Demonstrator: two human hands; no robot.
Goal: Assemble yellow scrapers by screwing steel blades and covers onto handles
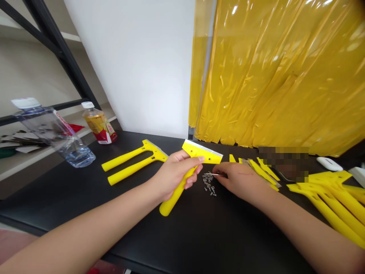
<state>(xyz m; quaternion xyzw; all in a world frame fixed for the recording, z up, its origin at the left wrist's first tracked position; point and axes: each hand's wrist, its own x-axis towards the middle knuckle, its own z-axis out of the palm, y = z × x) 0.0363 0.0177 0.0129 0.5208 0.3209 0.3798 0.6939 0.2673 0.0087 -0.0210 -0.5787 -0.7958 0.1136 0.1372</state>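
My left hand (178, 171) is closed around the handle of a yellow scraper (172, 198), its thumb pressed on the head. The head is turned up, with a pale blade edge on top and two holes in its face. Just right of it, my right hand (242, 179) pinches a slim metal-tipped tool (213, 174); fingers hide most of it, so its kind is unclear. The tip points left over a small pile of screws and nuts (209, 182) on the black table (182, 236). Two more yellow scrapers (128, 171) lie to the left.
Yellow strips and blades (264, 173) lie beyond my right hand. Several yellow scraper handles (327, 194) are heaped at the right, near a white case (329, 163). A clear bottle (57, 131) and a drink bottle (99, 123) stand back left. Yellow plastic sheeting (273, 76) hangs behind.
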